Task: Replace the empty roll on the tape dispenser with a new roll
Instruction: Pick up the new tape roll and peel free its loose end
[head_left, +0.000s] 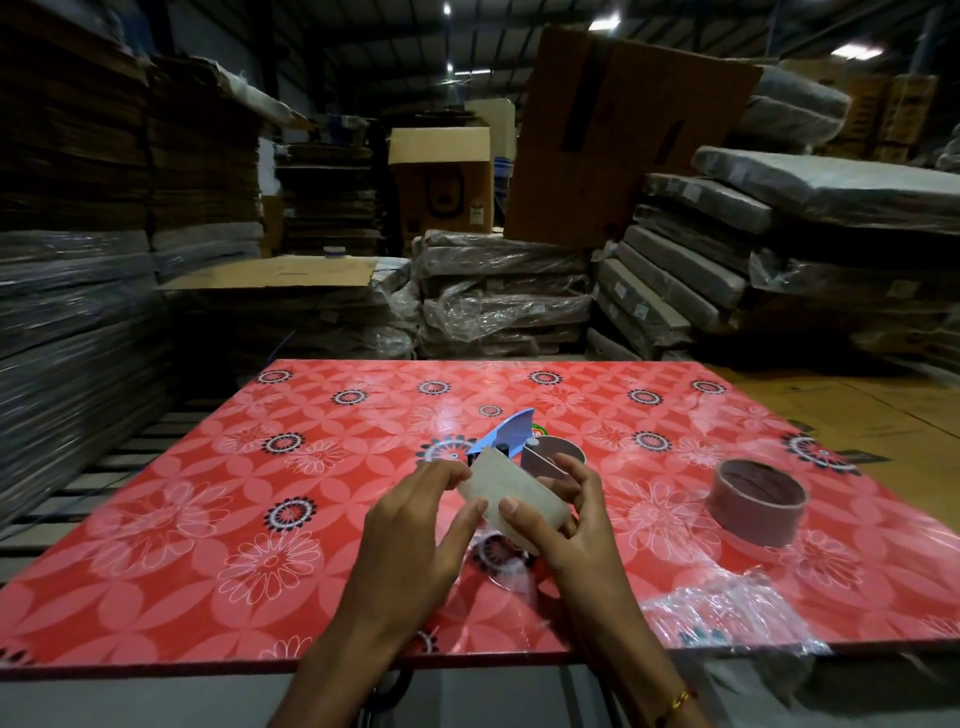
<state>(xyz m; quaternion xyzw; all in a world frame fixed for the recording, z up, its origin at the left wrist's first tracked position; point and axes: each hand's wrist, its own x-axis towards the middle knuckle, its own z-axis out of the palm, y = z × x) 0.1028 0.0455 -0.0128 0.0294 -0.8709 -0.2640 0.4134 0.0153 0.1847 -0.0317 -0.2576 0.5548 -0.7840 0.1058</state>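
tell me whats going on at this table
A person is working over a red flowered table in a warehouse. Both hands hold a pale, clear roll of tape above the table: the right hand grips it from the side, while the left hand pinches at its edge. Just behind it lies the blue tape dispenser. A brown cardboard core sits off to the right, and crumpled clear plastic wrap lies near the front edge. The roll is not yet on the dispenser.
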